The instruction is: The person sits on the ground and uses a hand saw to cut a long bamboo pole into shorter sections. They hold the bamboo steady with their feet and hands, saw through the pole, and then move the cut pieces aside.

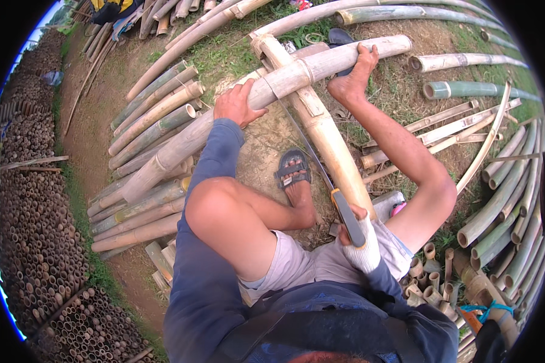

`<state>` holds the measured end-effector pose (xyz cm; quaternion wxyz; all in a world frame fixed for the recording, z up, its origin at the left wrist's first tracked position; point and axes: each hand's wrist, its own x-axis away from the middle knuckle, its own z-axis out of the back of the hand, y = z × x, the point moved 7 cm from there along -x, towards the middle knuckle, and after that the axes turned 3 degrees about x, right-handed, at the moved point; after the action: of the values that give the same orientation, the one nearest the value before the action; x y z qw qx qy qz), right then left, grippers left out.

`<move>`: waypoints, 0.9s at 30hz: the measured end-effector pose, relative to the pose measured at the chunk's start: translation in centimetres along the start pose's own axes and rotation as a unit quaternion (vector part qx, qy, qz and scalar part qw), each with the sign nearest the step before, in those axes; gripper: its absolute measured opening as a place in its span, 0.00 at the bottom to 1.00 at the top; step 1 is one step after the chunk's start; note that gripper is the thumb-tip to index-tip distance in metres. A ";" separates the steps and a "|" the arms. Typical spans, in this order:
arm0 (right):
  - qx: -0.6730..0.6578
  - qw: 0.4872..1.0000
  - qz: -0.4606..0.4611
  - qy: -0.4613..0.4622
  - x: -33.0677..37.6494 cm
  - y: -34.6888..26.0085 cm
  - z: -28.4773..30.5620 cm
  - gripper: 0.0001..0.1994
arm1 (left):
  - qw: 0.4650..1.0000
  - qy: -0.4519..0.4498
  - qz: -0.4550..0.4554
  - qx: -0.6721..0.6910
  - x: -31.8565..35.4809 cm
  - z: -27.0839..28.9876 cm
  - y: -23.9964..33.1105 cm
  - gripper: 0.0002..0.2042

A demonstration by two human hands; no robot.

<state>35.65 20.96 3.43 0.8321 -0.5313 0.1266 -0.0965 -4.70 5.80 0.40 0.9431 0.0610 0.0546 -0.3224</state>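
A thick, pale bamboo pole (200, 138) lies aslant, resting across another bamboo pole (330, 136) that runs away from my lap. My bare left hand (238, 104) is closed over the thick pole, just left of a dark, narrow cut line. In a white glove, my right hand (358, 236) grips the yellow-and-grey handle of a hand saw (309, 150). Its blade reaches up to the thick pole at the dark line; how deep it sits is hidden. My bare foot (352, 75) presses on that pole near its right end.
My sandalled foot (295, 172) stands on the dirt between the poles. Stacked bamboo poles (157, 130) lie at the left, and green poles (508, 199) at the right. Short bamboo pieces (433, 281) are heaped beside my right hip. A large stack of cut bamboo (33, 224) fills the far left.
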 end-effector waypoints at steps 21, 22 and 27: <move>-0.157 0.978 -0.129 -0.032 5.0 3.0 0.0 0.33 | 0.999 0.019 -0.028 0.038 -0.8 0.1 0.5 0.49; -0.309 0.928 -0.198 -0.062 4.5 2.9 -0.8 0.34 | 0.998 0.021 -0.033 0.042 -0.7 0.2 0.7 0.49; -0.111 0.990 -0.075 -0.037 -15.2 3.9 -5.7 0.27 | 0.997 0.035 -0.026 0.061 -0.5 1.2 1.4 0.48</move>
<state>19.53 22.22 -0.78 0.7625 -0.6314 0.0653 -0.1247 -4.13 7.03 1.73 0.9262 0.1285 0.0697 -0.3475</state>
